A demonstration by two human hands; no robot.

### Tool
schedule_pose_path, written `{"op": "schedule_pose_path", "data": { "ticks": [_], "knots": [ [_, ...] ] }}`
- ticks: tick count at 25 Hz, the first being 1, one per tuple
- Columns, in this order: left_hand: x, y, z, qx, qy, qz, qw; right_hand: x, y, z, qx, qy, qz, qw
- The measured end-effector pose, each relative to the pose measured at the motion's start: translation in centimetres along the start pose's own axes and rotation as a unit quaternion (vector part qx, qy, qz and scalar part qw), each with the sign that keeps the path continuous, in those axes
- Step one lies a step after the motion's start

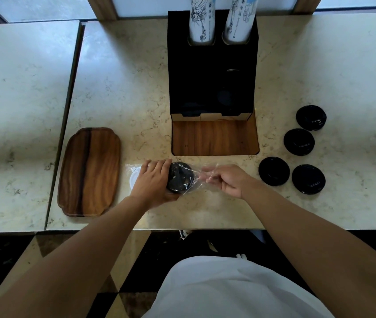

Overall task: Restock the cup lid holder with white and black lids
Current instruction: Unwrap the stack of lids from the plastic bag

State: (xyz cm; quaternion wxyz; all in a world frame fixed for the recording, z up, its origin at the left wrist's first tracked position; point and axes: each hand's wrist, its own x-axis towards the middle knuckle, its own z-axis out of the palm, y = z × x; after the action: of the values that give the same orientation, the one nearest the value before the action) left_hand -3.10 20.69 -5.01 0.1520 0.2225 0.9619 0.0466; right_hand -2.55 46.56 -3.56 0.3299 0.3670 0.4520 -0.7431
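sleeve of black lids (180, 177) in clear plastic wrap (197, 177) lies on the marble counter (125, 88) before the black holder (212, 72), long axis left–right. left hand (152, 182) grips the sleeve; right hand (227, 180) fingers pinch the wrap's end, which points right.

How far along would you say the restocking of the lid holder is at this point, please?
Early to midway. Four loose black lids lie on the counter right of the black holder, not yet loaded; its slots are too dark to judge. In hand: the left hand steadies a plastic sleeve of black lids while the right hand pulls its open end. A white lid peeks out beside the left hand, still to go in.
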Motion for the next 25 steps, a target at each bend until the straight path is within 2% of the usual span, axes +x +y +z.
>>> {"op": "schedule_pose_path", "data": {
  "ticks": [3,8,12,15,18,25],
  "knots": [
    [0.0,0.0,-0.2,-0.012,0.000,0.005,1.000,0.4,-0.3,0.5,-0.070,-0.019,0.005,0.997],
    [0.5,-0.3,-0.9,-0.002,-0.039,0.018,0.999,0.6,-0.9,1.8,-0.139,-0.003,-0.012,0.990],
    [0.5,-0.2,-1.0,0.003,-0.037,0.022,0.999,0.3,-1.0,2.7,-0.179,0.008,-0.024,0.983],
    [0.4,-0.4,-1.0,0.003,-0.037,0.023,0.999,0.3,-1.1,3.0,-0.240,-0.013,-0.026,0.970],
    [0.2,-0.5,-1.0,-0.017,-0.030,0.020,0.999,0.4,-1.2,3.5,-0.342,-0.015,-0.033,0.939],
    [0.1,-0.6,-0.5,-0.006,-0.019,0.028,0.999,0.4,-1.4,3.8,-0.387,-0.013,-0.030,0.922]
  ]
}}
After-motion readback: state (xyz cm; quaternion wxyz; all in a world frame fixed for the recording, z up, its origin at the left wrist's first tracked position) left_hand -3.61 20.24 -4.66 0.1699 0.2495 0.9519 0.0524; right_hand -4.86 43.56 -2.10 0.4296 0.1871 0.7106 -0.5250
